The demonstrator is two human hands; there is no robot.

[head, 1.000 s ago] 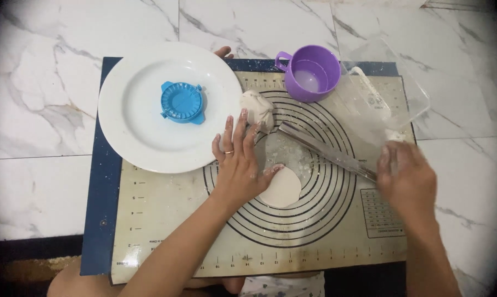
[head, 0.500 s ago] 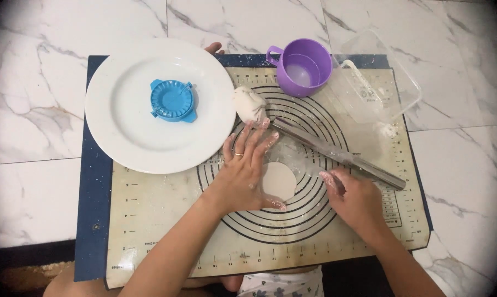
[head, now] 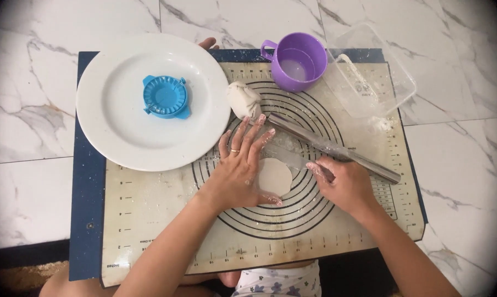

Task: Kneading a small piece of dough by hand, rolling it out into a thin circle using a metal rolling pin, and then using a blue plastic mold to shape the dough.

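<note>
Flat and open, my left hand (head: 238,173) lies spread on the baking mat (head: 149,220), its thumb side touching the small round of rolled dough (head: 275,177) at the middle of the printed rings. My right hand (head: 344,184) curls loosely just right of that round, fingertips near the metal rolling pin (head: 336,148); I cannot tell whether it grips anything.

The purple cup (head: 296,60) at the mat's top edge holds a little pale liquid. Beside it, the clear plastic box (head: 375,71) looks dusted with flour. The white plate (head: 149,102) carries a blue dumpling press (head: 166,97). A lump of dough (head: 244,99) sits between plate and cup.

Half a second ago my right hand sat slightly lower beside the round; it has since edged up toward the pin, while my left stayed put.
</note>
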